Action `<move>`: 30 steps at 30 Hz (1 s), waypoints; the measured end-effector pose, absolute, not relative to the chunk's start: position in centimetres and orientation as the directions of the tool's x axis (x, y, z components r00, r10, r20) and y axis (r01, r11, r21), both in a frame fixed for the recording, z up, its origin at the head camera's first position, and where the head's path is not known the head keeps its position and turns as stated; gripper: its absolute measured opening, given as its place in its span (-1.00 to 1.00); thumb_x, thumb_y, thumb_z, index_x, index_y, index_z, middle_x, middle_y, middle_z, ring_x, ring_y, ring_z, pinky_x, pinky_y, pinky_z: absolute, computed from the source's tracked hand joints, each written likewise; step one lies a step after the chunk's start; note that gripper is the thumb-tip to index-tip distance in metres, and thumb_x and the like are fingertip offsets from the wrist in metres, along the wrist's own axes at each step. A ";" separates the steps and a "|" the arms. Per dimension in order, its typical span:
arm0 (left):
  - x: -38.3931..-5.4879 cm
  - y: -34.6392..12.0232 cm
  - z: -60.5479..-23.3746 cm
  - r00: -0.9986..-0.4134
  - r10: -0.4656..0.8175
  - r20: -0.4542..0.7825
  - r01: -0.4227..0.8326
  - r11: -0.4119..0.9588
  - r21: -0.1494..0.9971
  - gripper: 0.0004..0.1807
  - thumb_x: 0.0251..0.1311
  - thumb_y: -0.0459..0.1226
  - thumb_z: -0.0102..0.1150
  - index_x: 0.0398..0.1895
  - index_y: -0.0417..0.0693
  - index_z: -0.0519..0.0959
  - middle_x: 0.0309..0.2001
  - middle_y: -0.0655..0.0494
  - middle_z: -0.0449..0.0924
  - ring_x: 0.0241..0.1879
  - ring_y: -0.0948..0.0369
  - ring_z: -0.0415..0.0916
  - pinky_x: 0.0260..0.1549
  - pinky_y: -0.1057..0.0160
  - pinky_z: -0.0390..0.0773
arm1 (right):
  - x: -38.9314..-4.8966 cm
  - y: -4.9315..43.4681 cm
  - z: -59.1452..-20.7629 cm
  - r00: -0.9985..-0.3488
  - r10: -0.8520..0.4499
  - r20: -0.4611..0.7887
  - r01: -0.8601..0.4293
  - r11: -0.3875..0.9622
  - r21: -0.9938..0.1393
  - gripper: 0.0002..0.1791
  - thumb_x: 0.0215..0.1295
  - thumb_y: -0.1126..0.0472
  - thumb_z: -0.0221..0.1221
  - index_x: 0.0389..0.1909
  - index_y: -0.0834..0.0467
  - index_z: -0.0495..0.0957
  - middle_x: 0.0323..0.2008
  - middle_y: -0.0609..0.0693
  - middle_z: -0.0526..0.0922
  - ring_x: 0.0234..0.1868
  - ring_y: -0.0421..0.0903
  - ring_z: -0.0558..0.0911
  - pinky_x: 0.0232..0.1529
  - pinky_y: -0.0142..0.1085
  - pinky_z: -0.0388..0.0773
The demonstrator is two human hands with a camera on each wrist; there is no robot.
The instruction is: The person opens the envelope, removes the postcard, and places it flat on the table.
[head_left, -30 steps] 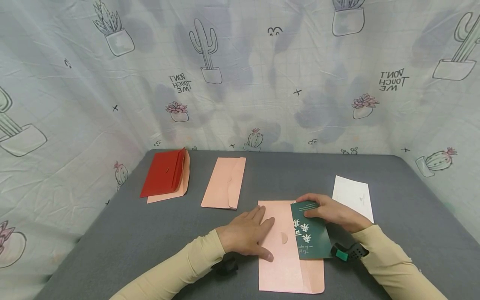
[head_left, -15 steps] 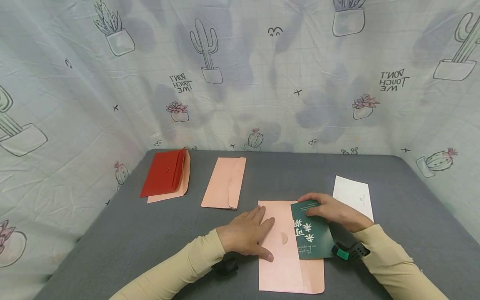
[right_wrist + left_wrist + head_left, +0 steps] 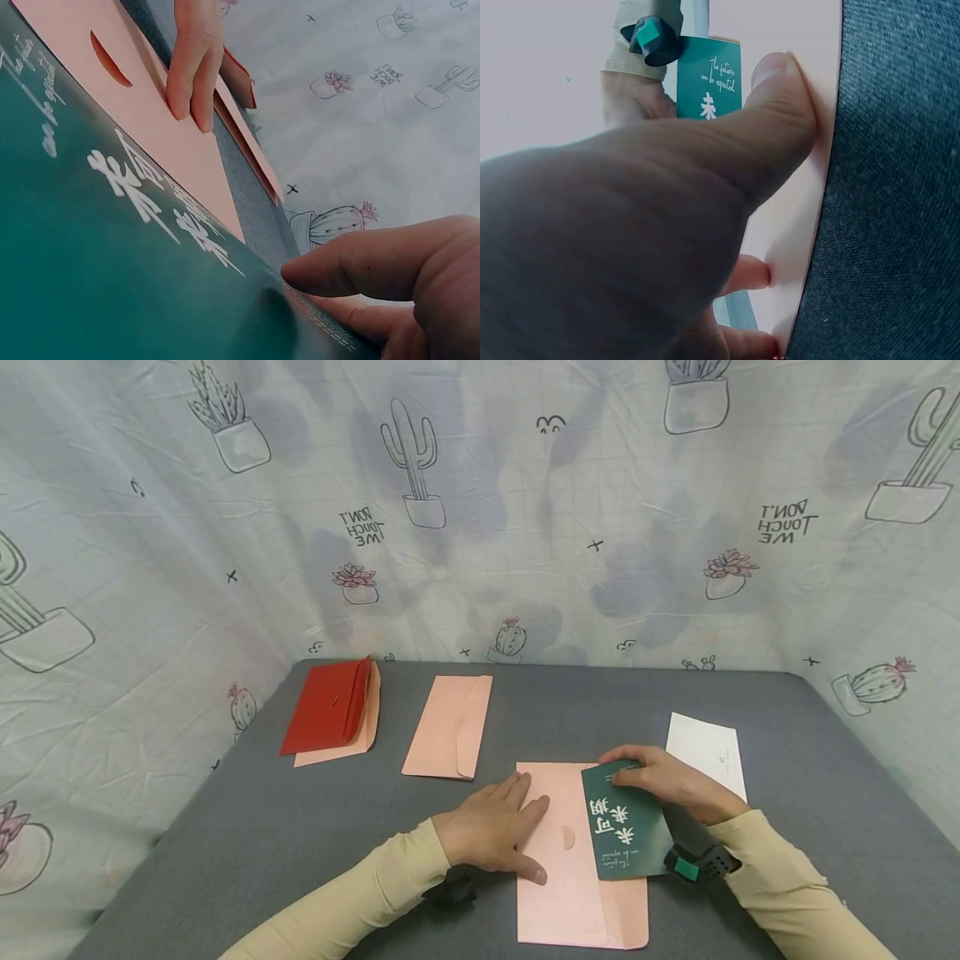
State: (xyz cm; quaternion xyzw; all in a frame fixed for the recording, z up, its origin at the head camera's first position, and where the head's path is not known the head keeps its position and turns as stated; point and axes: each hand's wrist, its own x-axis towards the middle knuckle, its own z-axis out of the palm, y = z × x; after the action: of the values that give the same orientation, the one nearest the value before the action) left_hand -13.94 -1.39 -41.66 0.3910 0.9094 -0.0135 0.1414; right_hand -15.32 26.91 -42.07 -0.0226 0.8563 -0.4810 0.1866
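With the pink envelope as the clock's centre and twelve pointing away from the person, the left hand sits at ten o'clock, fingers spread and fingertips on the paper, gripping nothing. Toward one o'clock, the right hand pinches the far edge of the green card between thumb and fingers. The card lies at three o'clock along the envelope's mouth; how much is inside, I cannot tell. On the table, the white card rests at two o'clock, the red envelope at ten.
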 end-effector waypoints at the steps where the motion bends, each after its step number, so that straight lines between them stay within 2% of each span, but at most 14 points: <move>1: -13.9 -1.4 -41.7 -0.654 0.708 -0.268 0.715 0.694 0.086 0.10 0.03 0.40 0.28 0.57 0.09 0.19 0.62 -0.15 0.00 0.62 -0.05 -0.02 0.50 0.00 0.23 | -15.3 26.9 -42.1 -0.929 -0.218 -0.298 0.142 0.534 -0.833 -0.52 0.41 0.19 0.14 0.30 0.25 0.46 -0.23 0.08 0.72 -0.41 -0.11 0.70 -0.37 -0.20 0.64; 17: -14.1 -1.4 -41.9 -0.650 0.708 -0.276 0.717 0.692 0.087 0.09 0.05 0.39 0.26 0.58 0.09 0.18 0.62 -0.14 0.00 0.62 -0.05 -0.04 0.51 -0.01 0.22 | -15.4 27.2 -42.0 -0.924 -0.261 -0.278 0.120 0.493 -0.862 -0.52 0.42 0.20 0.16 0.27 0.34 0.45 -0.27 0.06 0.73 -0.42 -0.13 0.72 -0.38 -0.25 0.68; 24: -14.2 -1.5 -41.9 -0.638 0.719 -0.276 0.724 0.682 0.105 0.09 0.08 0.37 0.25 0.58 0.05 0.18 0.62 -0.18 -0.02 0.62 -0.08 -0.05 0.51 -0.02 0.21 | -15.4 27.3 -41.9 -0.928 -0.246 -0.279 0.135 0.475 -0.869 -0.51 0.43 0.16 0.17 0.29 0.32 0.45 -0.29 0.05 0.72 -0.41 -0.13 0.73 -0.36 -0.23 0.69; 30: -14.1 -1.5 -41.9 -0.650 0.707 -0.280 0.715 0.693 0.090 0.08 0.07 0.38 0.25 0.58 0.10 0.18 0.63 -0.13 -0.02 0.63 -0.04 -0.05 0.51 0.01 0.21 | -15.4 27.2 -42.0 -0.932 -0.227 -0.283 0.144 0.486 -0.862 -0.52 0.44 0.17 0.16 0.29 0.29 0.44 -0.27 0.06 0.72 -0.39 -0.11 0.73 -0.33 -0.20 0.69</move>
State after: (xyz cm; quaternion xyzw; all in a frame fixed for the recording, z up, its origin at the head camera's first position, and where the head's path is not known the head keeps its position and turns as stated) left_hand -14.12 -1.48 -41.85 0.3916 0.9081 -0.0143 0.1481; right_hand -15.40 27.19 -42.00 -0.0246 0.8423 -0.5065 0.1827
